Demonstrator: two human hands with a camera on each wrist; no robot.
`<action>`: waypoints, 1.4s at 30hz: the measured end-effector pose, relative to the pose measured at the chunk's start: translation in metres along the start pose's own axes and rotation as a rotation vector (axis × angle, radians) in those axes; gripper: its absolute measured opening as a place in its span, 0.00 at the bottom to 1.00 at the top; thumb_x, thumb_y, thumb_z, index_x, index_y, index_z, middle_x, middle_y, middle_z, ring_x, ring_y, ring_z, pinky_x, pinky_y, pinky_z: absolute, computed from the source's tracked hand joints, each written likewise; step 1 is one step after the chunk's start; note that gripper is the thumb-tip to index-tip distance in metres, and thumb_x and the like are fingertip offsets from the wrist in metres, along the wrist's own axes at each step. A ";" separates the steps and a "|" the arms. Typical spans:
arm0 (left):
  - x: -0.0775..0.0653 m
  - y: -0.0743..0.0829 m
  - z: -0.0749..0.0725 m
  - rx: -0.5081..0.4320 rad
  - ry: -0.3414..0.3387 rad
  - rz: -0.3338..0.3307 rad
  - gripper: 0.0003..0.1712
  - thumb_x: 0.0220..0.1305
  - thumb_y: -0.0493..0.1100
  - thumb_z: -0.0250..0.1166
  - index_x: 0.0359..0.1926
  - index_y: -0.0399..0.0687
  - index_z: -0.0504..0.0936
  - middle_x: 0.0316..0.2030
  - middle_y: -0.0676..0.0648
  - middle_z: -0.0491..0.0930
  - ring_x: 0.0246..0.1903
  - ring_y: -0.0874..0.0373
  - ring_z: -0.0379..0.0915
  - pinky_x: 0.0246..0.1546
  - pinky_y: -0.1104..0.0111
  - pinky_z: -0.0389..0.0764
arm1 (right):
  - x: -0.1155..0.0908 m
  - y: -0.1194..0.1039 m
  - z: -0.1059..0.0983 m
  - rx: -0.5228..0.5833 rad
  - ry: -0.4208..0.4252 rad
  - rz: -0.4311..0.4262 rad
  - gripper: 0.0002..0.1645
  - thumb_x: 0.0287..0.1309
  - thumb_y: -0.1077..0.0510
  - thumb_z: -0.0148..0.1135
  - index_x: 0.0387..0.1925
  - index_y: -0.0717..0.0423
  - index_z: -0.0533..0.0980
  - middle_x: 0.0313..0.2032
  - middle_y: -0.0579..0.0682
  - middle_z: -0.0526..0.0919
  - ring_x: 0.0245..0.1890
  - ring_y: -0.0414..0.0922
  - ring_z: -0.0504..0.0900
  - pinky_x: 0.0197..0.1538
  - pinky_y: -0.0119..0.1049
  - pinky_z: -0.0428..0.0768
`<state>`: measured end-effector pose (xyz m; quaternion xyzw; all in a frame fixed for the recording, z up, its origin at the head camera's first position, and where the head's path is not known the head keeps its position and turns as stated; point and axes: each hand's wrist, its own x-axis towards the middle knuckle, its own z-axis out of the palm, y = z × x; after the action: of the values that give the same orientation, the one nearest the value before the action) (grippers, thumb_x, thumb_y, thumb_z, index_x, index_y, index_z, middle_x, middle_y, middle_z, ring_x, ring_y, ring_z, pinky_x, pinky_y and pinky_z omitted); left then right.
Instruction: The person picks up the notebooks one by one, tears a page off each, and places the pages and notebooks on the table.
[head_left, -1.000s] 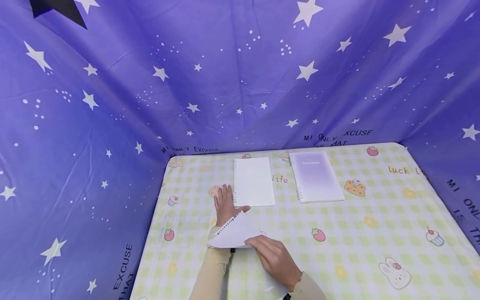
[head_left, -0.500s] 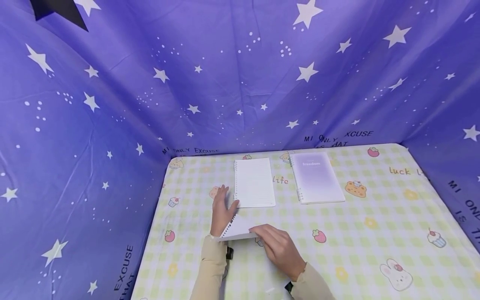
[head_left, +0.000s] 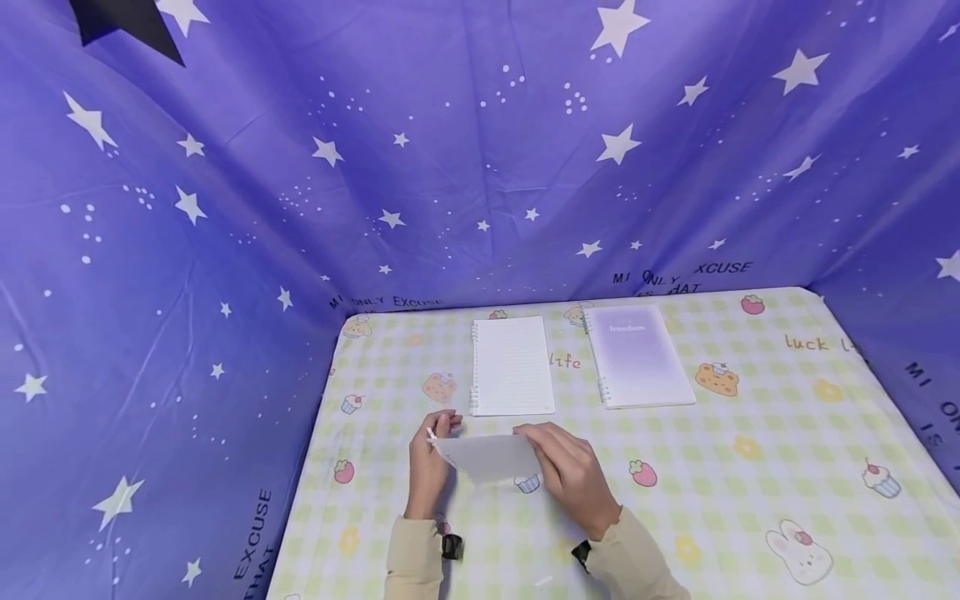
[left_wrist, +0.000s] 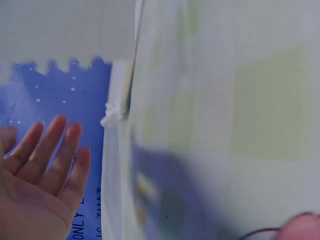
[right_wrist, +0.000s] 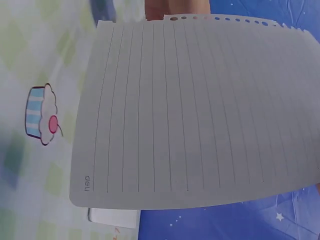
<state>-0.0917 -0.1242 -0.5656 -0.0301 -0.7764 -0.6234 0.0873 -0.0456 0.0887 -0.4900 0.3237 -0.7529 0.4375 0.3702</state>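
1. A single loose sheet of white lined paper (head_left: 491, 460), with a row of ragged punched holes along one edge, is held up in the air just above the desk (head_left: 795, 425) with its green-and-white checked cloth, between the person's two hands.
2. The right hand (head_left: 572, 468) pinches the sheet near the side away from the holes. The left hand (head_left: 429, 468) has its fingers loosely spread, gripping nothing I can make out; it is beside the torn edge, and I can't tell whether it touches the paper.
3. Beyond them lie an open white spiral notebook (head_left: 512, 367) showing a lined page and, to its right, a closed lilac-and-white spiral notebook (head_left: 641, 358) lettered "freedom".
4. The sheet should handle as next to weightless and floppy; it already bows, so one-sided support will probably let it droop. I'd expect it to crease or tear easily, most of all at the perforations. A light pinch on the smooth margin, with the other hand on the opposite side, looks the safest hold.
5. Half a second ago the left hand was up by the open notebook's spiral; now it's drawn back towards the person. The sheet has tipped from its bright face to a greyer, shaded one. Both notebooks have stayed put.
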 end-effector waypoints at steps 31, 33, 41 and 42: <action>-0.062 0.021 -0.007 -0.089 -0.044 -0.233 0.09 0.57 0.36 0.65 0.37 0.35 0.81 0.31 0.39 0.80 0.31 0.46 0.79 0.34 0.65 0.82 | -0.017 0.024 0.002 -0.104 -0.086 0.466 0.13 0.62 0.62 0.54 0.48 0.53 0.77 0.39 0.42 0.81 0.31 0.35 0.77 0.35 0.22 0.75; -0.065 0.009 -0.007 -0.050 -0.029 -0.248 0.09 0.56 0.38 0.66 0.37 0.37 0.81 0.31 0.41 0.80 0.30 0.47 0.79 0.33 0.64 0.82 | -0.021 0.027 0.004 -0.121 -0.116 0.498 0.13 0.63 0.59 0.54 0.48 0.51 0.77 0.38 0.41 0.81 0.31 0.34 0.76 0.34 0.25 0.76; -0.073 -0.010 -0.004 0.122 -0.004 -0.260 0.07 0.55 0.41 0.67 0.35 0.46 0.83 0.28 0.51 0.81 0.26 0.62 0.78 0.27 0.72 0.80 | -0.037 0.043 0.013 -0.192 -0.225 0.577 0.10 0.63 0.54 0.55 0.42 0.50 0.79 0.38 0.37 0.80 0.38 0.36 0.80 0.39 0.34 0.80; -0.074 -0.011 -0.003 0.132 -0.011 -0.266 0.07 0.54 0.40 0.67 0.36 0.45 0.82 0.28 0.51 0.81 0.26 0.62 0.78 0.27 0.72 0.80 | -0.039 0.045 0.015 -0.203 -0.238 0.576 0.10 0.62 0.55 0.55 0.41 0.50 0.79 0.37 0.37 0.80 0.38 0.37 0.80 0.41 0.35 0.80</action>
<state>-0.0206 -0.1254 -0.5879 0.0756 -0.8133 -0.5769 0.0016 -0.0662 0.1000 -0.5472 0.1079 -0.8912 0.4059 0.1711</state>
